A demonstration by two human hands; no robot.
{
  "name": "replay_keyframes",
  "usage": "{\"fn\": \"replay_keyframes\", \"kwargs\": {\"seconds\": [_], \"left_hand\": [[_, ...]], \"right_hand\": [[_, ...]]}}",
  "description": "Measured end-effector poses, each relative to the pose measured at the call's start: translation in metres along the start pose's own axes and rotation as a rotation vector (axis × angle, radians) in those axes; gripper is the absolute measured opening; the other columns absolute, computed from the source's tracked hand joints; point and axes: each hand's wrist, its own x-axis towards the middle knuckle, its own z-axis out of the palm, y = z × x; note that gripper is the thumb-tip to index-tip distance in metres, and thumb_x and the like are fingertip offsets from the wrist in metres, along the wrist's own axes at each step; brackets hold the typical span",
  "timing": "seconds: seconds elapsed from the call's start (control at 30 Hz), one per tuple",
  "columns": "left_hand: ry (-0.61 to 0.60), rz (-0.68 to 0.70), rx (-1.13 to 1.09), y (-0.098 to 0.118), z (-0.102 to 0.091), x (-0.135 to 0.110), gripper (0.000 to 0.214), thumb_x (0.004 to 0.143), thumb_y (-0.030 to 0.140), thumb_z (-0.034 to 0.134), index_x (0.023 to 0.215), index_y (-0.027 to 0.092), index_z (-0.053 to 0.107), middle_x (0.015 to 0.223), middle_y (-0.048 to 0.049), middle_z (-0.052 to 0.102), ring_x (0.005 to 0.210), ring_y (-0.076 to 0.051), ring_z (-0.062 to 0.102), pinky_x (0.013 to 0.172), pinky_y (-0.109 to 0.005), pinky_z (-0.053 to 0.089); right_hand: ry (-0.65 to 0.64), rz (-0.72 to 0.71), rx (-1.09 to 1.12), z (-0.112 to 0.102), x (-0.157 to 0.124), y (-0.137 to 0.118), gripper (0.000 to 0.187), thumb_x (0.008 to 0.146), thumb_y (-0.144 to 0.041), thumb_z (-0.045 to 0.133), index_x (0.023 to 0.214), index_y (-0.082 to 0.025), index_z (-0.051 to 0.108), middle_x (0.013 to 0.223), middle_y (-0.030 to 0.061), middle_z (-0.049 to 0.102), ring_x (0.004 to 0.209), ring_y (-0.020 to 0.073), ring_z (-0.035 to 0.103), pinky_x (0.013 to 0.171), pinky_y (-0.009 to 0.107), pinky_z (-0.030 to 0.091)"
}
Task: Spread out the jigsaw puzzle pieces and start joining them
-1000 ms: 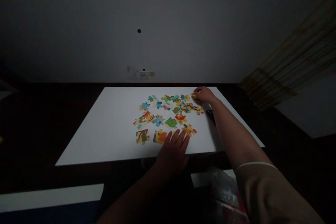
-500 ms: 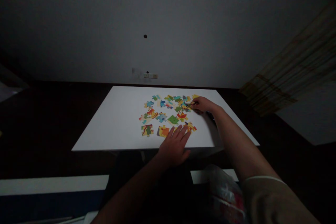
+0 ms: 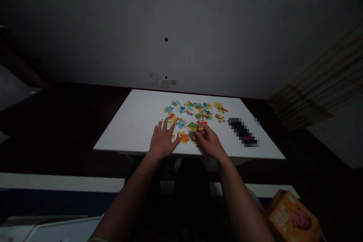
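Right hand [image 3: 210, 143] has come back from the far side, fingertips pinching a small yellow-and-red cardboard jigsaw piece [image 3: 199, 129] at the near edge of the scattered colourful pile [image 3: 193, 111]; left hand [image 3: 163, 140] sits spread just beside it on the white tabletop [image 3: 127, 130].

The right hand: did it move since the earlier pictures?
Yes. The right hand has come toward the near edge of the white table, away from the far edge, and now sits at the near side of the jigsaw pieces.

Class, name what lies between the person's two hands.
In the head view, an orange jigsaw piece lies on the white table between the left hand and the right hand.
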Motion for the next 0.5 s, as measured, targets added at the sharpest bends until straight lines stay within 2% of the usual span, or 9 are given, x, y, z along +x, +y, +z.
{"fn": "replay_keyframes", "kwargs": {"seconds": [0.1, 0.17, 0.23, 0.33, 0.5], "left_hand": [[0.005, 0.004, -0.027, 0.008, 0.007, 0.007, 0.076, 0.093, 0.068, 0.043, 0.156, 0.025, 0.040, 0.169, -0.0089, 0.021, 0.156, -0.041, 0.010, 0.125, -0.058, 0.012], [0.016, 0.004, -0.059, 0.012, 0.011, 0.010, 0.076, 0.092, 0.067, 0.045, 0.156, 0.026, 0.040, 0.169, -0.0083, 0.020, 0.156, -0.041, 0.009, 0.125, -0.058, 0.011], [0.031, 0.005, -0.092, 0.015, 0.015, 0.014, 0.078, 0.090, 0.068, 0.047, 0.155, 0.026, 0.041, 0.168, -0.0085, 0.022, 0.156, -0.041, 0.009, 0.125, -0.059, 0.010], [0.062, 0.009, -0.149, 0.020, 0.023, 0.020, 0.080, 0.089, 0.069, 0.049, 0.154, 0.024, 0.044, 0.167, -0.0104, 0.025, 0.156, -0.042, 0.008, 0.124, -0.061, 0.009], [0.109, 0.036, -0.310, 0.028, 0.026, 0.027, 0.078, 0.088, 0.064, 0.055, 0.152, 0.020, 0.046, 0.166, -0.0150, 0.027, 0.156, -0.043, 0.008, 0.124, -0.063, 0.004]], "right_hand": [[-0.028, 0.022, 0.149, 0.028, -0.010, 0.002, 0.023, 0.088, -0.044, 0.064, 0.102, -0.026, 0.060, 0.090, 0.0037, 0.072, 0.078, 0.0218, 0.071, 0.071, 0.035, 0.057], [0.012, 0.039, 0.142, 0.033, -0.009, 0.005, 0.023, 0.086, -0.044, 0.065, 0.098, -0.025, 0.062, 0.083, 0.0030, 0.071, 0.074, 0.0208, 0.070, 0.068, 0.034, 0.056], [0.073, 0.038, 0.074, 0.030, -0.007, 0.007, 0.022, 0.086, -0.043, 0.065, 0.097, -0.024, 0.064, 0.079, 0.0024, 0.070, 0.071, 0.0202, 0.068, 0.066, 0.033, 0.054], [0.108, 0.020, -0.049, 0.019, 0.000, 0.013, 0.024, 0.086, -0.042, 0.064, 0.100, -0.023, 0.067, 0.082, 0.0033, 0.071, 0.073, 0.0206, 0.066, 0.068, 0.033, 0.054], [0.242, -0.010, -0.176, 0.006, 0.005, 0.020, 0.036, 0.090, -0.045, 0.058, 0.116, -0.022, 0.066, 0.109, 0.0090, 0.071, 0.088, 0.0247, 0.069, 0.081, 0.042, 0.057]]}}
